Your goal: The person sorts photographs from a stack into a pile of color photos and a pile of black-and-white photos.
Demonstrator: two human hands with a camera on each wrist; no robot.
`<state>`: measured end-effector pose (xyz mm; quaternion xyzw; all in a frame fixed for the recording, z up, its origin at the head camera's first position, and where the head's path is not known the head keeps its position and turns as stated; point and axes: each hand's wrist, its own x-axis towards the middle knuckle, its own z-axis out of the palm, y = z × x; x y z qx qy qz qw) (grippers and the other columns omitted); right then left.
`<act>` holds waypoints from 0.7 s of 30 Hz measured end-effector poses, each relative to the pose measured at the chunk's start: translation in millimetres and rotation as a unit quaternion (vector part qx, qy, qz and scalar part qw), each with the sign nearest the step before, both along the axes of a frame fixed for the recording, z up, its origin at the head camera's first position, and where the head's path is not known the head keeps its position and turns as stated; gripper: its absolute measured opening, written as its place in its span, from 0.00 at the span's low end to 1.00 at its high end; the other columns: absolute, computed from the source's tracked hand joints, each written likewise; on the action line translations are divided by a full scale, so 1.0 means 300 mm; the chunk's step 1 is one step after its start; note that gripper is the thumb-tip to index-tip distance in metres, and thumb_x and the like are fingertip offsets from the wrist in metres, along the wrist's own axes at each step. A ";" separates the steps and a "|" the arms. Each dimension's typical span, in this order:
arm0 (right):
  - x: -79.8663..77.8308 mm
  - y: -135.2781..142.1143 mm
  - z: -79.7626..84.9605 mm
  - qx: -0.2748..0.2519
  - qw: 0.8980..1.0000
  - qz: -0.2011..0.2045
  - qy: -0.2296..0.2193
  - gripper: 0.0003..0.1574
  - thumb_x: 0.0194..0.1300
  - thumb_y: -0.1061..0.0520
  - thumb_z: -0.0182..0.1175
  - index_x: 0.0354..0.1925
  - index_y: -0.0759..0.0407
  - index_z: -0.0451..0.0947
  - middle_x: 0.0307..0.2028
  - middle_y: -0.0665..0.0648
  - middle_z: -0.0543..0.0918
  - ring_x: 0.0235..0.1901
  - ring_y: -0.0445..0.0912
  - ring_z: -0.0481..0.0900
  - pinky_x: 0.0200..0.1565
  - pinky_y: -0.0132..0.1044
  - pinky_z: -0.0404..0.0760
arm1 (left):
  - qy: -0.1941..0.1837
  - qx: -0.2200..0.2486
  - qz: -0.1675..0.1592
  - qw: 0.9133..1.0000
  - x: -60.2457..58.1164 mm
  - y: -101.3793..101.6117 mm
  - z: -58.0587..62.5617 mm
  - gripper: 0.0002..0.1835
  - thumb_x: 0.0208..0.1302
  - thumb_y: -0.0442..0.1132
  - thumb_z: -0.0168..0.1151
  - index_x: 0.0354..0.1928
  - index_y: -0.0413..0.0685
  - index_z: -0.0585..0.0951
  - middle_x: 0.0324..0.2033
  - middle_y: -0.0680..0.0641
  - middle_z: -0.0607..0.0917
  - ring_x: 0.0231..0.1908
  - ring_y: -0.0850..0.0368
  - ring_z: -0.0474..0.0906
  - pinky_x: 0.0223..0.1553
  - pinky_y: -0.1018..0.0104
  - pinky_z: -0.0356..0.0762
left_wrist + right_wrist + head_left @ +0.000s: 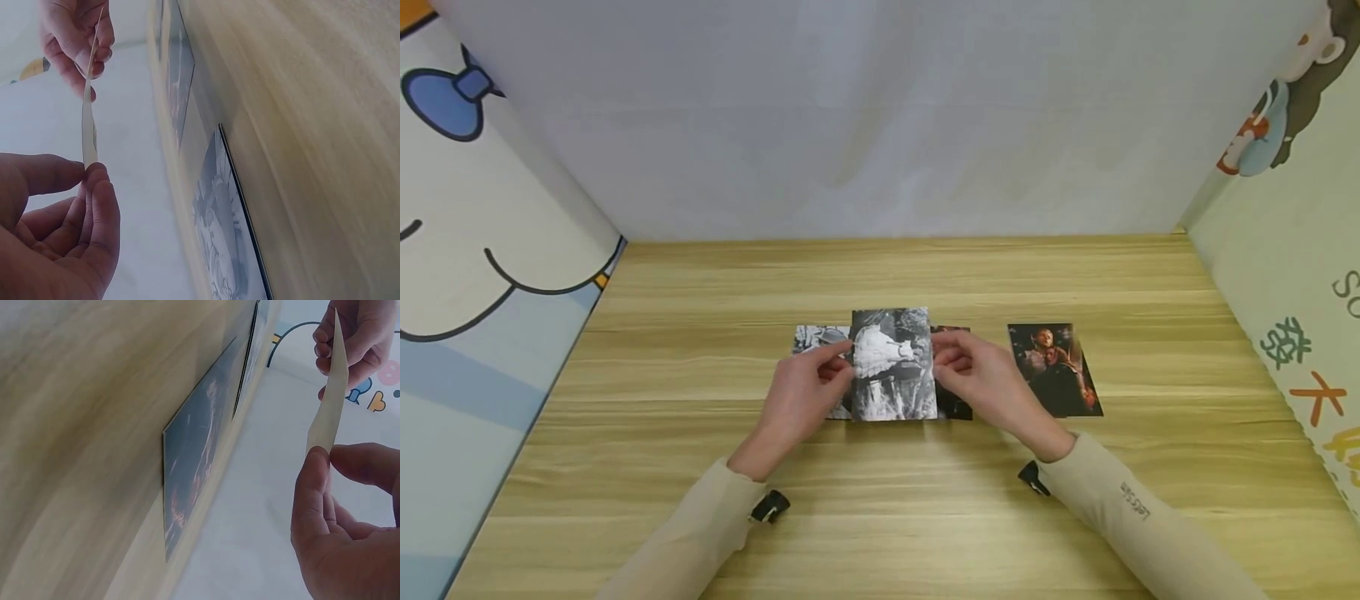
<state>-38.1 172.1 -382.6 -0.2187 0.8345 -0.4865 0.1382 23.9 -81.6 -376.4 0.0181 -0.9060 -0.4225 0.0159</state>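
Observation:
A black-and-white photo print (893,362), showing a pale dress-like shape, is held raised above the table between both hands. My left hand (801,387) pinches its left edge between thumb and fingers. At the opposite edge, my right hand (988,379) pinches it the same way. Seen edge-on in the left wrist view, the held print (89,119) bends slightly. Below it on the table lie a black-and-white print (820,335) to the left and a dark print (955,407) to the right, both partly hidden.
Further right on the wooden table (880,517), a dark colour print (1054,371) of figures lies flat. A pale curtain-like backdrop (880,125) rises behind the table, with cartoon-printed panels (497,208) at the sides.

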 end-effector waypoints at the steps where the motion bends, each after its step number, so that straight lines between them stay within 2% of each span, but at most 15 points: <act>1: 0.001 -0.004 0.002 -0.001 1.000 0.000 0.000 0.27 0.70 0.65 0.63 0.66 0.67 0.75 0.45 0.59 0.85 0.46 0.51 0.84 0.51 0.44 0.85 | -0.001 0.003 0.002 1.000 0.001 -0.004 0.002 0.21 0.68 0.31 0.65 0.63 0.36 0.81 0.38 0.44 0.90 0.36 0.54 0.87 0.35 0.67 0.85; 11: 0.007 -0.047 0.020 -0.012 1.000 0.002 -0.008 0.28 0.69 0.65 0.62 0.67 0.66 0.75 0.45 0.58 0.85 0.45 0.50 0.84 0.51 0.41 0.85 | -0.004 0.007 0.010 1.000 0.013 -0.043 0.005 0.22 0.68 0.31 0.65 0.64 0.36 0.81 0.39 0.43 0.90 0.37 0.52 0.88 0.38 0.65 0.86; 21: 0.016 -0.089 0.018 -0.012 1.000 0.014 -0.018 0.35 0.69 0.65 0.64 0.72 0.63 0.69 0.44 0.56 0.85 0.45 0.48 0.84 0.50 0.41 0.85 | -0.007 0.003 0.026 1.000 0.025 -0.081 0.010 0.21 0.69 0.32 0.64 0.64 0.38 0.81 0.40 0.44 0.90 0.39 0.50 0.88 0.41 0.60 0.87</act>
